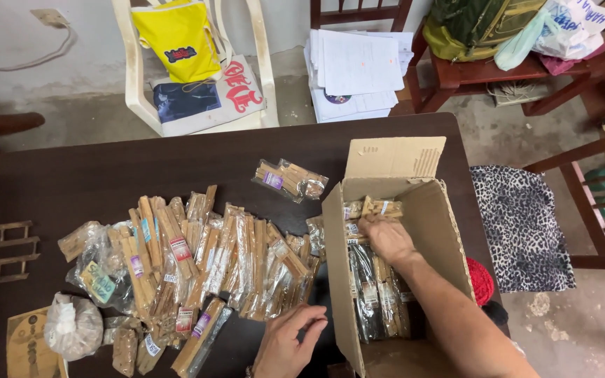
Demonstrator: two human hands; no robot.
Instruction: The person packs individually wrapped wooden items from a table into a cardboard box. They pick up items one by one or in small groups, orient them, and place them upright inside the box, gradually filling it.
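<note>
I see a dark desk [106,168] with a cardboard box [442,231] standing open on its right side. A big pile of wrapped sticks [204,259] lies left of the box. My right hand [385,238] is down in the box, fingers curled on the packets [376,294] inside. My left hand [288,343] rests loosely bent on the desk, holding nothing.

1. the right hand [386,238] reaches into the cardboard box [449,231]; its fingertips are buried among the packets there.
2. the box's near wall hides its lower contents.
3. the left hand [285,343] is cut off at the bottom edge.
4. packet labels are too small to tell.
</note>
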